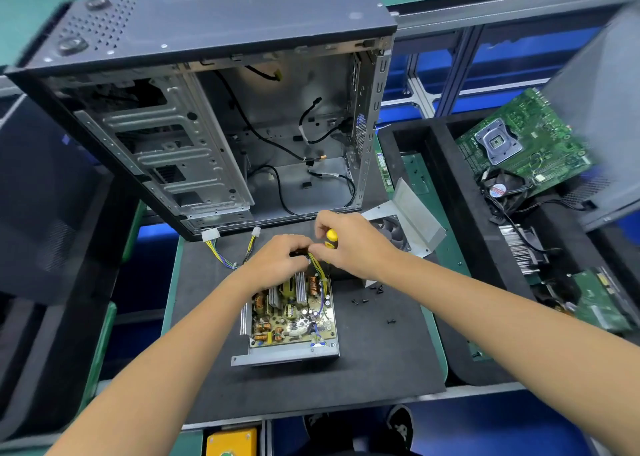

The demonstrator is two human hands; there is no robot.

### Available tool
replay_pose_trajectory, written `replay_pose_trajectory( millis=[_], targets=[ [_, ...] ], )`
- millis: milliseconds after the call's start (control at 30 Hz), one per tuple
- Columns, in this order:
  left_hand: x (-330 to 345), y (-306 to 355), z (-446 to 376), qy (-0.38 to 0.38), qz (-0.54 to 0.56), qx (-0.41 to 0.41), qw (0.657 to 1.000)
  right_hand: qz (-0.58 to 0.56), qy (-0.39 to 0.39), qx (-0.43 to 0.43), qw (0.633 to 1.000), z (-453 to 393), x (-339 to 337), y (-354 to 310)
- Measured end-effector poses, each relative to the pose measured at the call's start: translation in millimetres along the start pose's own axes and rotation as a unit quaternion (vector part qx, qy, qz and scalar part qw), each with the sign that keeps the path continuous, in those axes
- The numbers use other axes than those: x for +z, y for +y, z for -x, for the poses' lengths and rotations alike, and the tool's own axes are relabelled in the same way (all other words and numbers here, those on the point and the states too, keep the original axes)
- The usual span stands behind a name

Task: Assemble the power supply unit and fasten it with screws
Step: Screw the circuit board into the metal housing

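While the open power supply unit [292, 320] lies on the desk [381, 369] with its long axis running away from the person, both hands meet at its far end: left hand [277, 261] pinching the wires [317, 265], right hand [349, 244] gripping the yellow screwdriver [331, 238].

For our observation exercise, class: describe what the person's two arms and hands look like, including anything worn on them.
Both arms are bare to the frame's edge: no sleeves show. The left hand and right hand wear no gloves, and no watch, wrist strap or ring is visible. Nothing is marked on them.
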State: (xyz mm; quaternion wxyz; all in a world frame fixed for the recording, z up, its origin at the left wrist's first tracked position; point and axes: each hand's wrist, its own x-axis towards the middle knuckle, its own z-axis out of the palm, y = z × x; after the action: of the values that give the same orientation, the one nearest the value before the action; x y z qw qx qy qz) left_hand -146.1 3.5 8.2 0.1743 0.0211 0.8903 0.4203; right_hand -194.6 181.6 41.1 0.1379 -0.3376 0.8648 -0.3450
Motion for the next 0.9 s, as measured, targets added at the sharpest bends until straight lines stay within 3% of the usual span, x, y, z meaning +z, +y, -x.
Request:
replay_pose_trajectory(
  millis=[200, 367, 567, 700, 900],
  targets=[
    [-2.5, 3.6, 2.3, -0.005, 0.045, 0.014, 0.999, 0.141, -0.122, -0.085, 0.979, -7.0, -11.6, -16.1],
    [-3.4, 1.5, 0.5, 0.004, 0.027, 0.009, 1.000, 0.176, -0.178, -0.074, 0.965, -7.5, -12.9, -26.2],
    [-3.0, 0.7, 0.9, -0.001, 0.020, 0.003, 1.000, 0.298, -0.183, -0.103, 0.931, -15.5, -18.3, -38.7],
    [-2.9, 1.1, 2.9, 0.002, 0.018, 0.009, 1.000, 0.428, -0.127, -0.116, 0.887, -14.1, -13.2, -47.1],
    [-3.2, 3.9, 3.7, 0.001, 0.018, 0.008, 1.000, 0.360, -0.226, -0.094, 0.900, -10.0, -24.2, -45.4]
  ],
)
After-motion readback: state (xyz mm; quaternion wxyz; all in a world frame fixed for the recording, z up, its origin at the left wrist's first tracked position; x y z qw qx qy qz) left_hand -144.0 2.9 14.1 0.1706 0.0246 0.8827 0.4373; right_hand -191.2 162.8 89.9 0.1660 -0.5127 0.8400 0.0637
